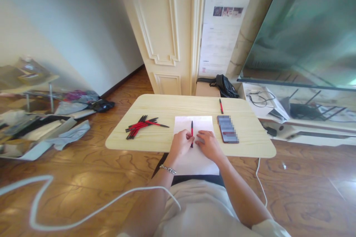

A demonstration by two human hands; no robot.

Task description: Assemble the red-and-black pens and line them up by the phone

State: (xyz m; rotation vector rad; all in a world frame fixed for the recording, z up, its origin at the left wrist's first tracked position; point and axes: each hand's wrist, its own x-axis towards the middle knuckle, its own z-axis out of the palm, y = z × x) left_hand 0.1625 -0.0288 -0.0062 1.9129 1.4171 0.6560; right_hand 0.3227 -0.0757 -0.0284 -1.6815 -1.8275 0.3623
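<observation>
Left hand pinches a red-and-black pen on a white paper sheet at the pale wooden table's near edge; right hand rests beside it, fingers together. Heap of matching pens (left side) seemingly untouched.

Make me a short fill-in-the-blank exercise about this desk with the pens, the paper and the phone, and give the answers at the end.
1. The left hand grips a pen over a sheet of ____ paper.
2. The phone lies on the ____ side of the paper.
3. The pile of pens on the table is red and ____.
4. The lone pen lies on the table just beyond the ____.
Missing words: white; right; black; phone.
</observation>
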